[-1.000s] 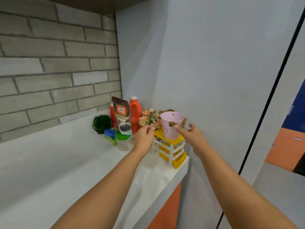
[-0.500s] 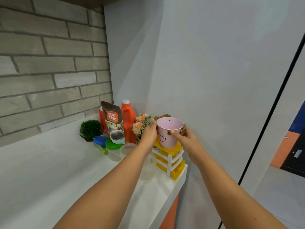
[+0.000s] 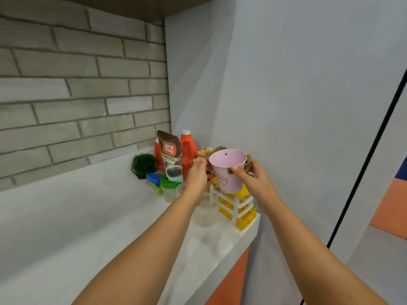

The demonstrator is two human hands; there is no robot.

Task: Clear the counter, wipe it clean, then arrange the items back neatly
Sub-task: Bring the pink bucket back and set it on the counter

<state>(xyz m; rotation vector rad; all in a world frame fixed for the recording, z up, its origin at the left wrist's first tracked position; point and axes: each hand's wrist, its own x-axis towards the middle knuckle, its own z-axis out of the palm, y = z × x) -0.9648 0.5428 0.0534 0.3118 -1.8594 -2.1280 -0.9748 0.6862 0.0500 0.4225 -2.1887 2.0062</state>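
White bench (image 3: 105,238) ends in a crowded corner. Right hand (image 3: 256,183) grips the pink tin bucket (image 3: 229,172), tilted just above the yellow drawer rack (image 3: 244,219); the left hand (image 3: 197,179) curls beside it, its grip unclear. Best lifted straight up, clear of the flowers (image 3: 202,151).

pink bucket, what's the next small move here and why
Probably lift the bucket clear of the rack and carry it off the counter. The right hand pinches its rim, the left hand is at its side, and it is tilted over the rack; the pouch and bottle are not yet cleared.
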